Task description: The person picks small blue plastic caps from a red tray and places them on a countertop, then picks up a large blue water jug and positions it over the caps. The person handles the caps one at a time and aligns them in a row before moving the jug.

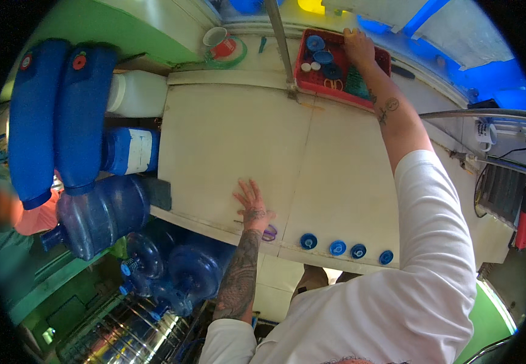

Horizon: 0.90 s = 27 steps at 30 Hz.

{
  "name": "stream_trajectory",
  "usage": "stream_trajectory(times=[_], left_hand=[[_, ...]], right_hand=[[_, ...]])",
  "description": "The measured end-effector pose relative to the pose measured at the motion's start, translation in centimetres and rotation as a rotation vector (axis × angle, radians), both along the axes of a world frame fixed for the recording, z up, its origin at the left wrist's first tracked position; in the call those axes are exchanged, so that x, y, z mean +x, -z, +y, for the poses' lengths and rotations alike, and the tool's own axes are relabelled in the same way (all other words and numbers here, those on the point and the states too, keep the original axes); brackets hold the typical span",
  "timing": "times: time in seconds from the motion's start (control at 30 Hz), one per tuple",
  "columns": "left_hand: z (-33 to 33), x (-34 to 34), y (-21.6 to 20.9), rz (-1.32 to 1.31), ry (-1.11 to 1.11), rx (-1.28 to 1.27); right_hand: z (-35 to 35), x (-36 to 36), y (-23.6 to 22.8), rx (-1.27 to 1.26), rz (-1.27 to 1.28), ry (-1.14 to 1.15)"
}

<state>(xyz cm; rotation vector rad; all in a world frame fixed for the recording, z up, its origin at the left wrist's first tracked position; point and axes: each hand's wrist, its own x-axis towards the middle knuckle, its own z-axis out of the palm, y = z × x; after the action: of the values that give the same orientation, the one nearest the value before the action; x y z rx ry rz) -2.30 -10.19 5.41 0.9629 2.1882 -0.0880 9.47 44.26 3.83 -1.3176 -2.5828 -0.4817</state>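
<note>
My left hand [252, 207] rests on the cream tabletop [232, 139] near its front edge, fingers spread and nothing in them. Beside its wrist lies a small purple loop [269, 233]. With my right arm stretched far forward, my right hand [360, 48] is at the far rim of a red plastic basket [343, 94], its fingers curled over that rim. Inside the basket are blue bottle caps [322, 57], small white caps [311, 67], and a green mesh-like item [356, 82]. Several blue caps [337, 247] stand in a row along the table's front edge, right of my left hand.
Blue upright water containers [84, 115] and a white jug [138, 93] line the left side. Large clear-blue water bottles [199, 267] stand below the table's left front. A metal post [280, 36] rises left of the basket. A white mug [216, 37] sits at the back left.
</note>
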Motion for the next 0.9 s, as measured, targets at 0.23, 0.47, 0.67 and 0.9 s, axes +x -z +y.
stream_trajectory(times=[0.23,0.47,0.67,0.9], left_hand=[[0.3,0.0,-0.1,0.006,0.003,-0.011],[0.2,-0.1,0.2,0.006,-0.008,-0.016],[0.5,-0.2,0.0,-0.021,-0.022,-0.069],[0.7,-0.2,0.6,0.011,-0.019,-0.119]], right_hand=[[0.6,1.3,-2.2,-0.091,0.169,-0.077],[-3.2,-9.1,-6.0,-0.516,0.926,-0.173],[-11.7,-8.0,-7.7,-0.319,0.999,-0.359],[-25.7,15.3,-8.9,-0.279,1.22,0.1]])
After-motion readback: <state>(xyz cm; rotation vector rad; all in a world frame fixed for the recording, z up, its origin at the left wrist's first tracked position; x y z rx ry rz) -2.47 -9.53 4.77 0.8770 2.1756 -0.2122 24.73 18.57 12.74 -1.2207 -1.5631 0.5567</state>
